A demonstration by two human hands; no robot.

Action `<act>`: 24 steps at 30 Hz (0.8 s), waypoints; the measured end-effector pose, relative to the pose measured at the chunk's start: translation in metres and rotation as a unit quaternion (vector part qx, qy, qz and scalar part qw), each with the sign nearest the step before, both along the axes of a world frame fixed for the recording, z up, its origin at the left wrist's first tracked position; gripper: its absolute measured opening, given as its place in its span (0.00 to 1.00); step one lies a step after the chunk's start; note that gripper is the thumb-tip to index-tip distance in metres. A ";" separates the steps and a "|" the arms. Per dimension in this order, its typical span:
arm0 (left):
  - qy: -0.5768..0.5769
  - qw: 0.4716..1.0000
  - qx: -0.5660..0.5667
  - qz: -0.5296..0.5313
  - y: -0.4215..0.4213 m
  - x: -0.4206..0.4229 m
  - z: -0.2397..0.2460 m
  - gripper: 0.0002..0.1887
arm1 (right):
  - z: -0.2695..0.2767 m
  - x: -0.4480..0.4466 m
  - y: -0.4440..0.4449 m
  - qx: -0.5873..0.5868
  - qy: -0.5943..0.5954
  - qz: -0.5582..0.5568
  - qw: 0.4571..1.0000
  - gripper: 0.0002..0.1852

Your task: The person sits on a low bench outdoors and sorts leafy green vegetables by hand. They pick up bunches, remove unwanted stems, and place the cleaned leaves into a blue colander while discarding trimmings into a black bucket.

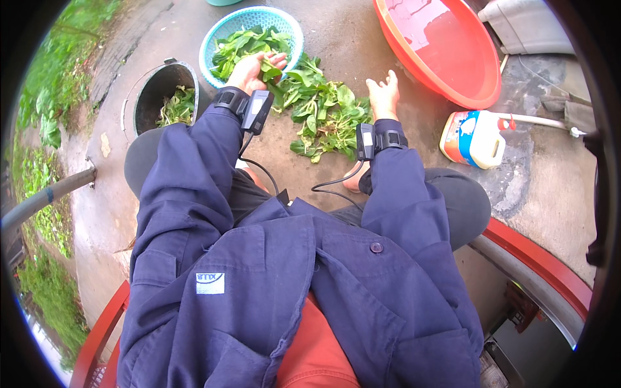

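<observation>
My left hand (248,76) is at the near rim of a light-blue plastic colander basket (205,60), palm turned up, holding a sprig of leafy greens (270,72). Plucked green leaves (247,46) fill the basket's bottom. On the wet concrete, a loose pile of leafy greens (318,104) stretches from beside the basket towards my right hand (384,94). That hand is just right of the pile, with its fingers apart and nothing visible in it. Both wrists wear strapped black devices with cables.
A black bucket (145,99) with leaf scraps (177,106) stands left. At upper right is a large red plastic basin (444,58) holding water. Below it are a plastic jug (470,138) with a red cap and a white pipe (533,120). Red chair arms (538,262) flank me.
</observation>
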State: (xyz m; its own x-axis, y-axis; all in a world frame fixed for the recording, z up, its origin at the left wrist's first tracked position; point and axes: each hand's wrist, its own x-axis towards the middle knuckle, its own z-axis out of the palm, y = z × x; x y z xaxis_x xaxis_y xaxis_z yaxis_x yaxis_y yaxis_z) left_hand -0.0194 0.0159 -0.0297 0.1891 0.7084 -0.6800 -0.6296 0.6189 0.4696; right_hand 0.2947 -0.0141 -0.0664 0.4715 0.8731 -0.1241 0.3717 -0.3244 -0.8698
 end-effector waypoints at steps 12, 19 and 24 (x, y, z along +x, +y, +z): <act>0.082 0.983 0.083 0.142 0.054 -0.072 -0.027 0.35 | -0.085 0.052 -0.023 -0.130 0.092 -0.032 0.987 0.31; 0.183 0.974 -0.028 0.127 0.037 -0.078 -0.034 0.31 | -0.080 0.018 -0.032 -0.194 0.152 0.081 0.966 0.15; 0.056 0.970 0.002 0.236 0.033 -0.065 0.050 0.32 | -0.085 -0.013 -0.029 -0.225 0.162 0.140 0.951 0.12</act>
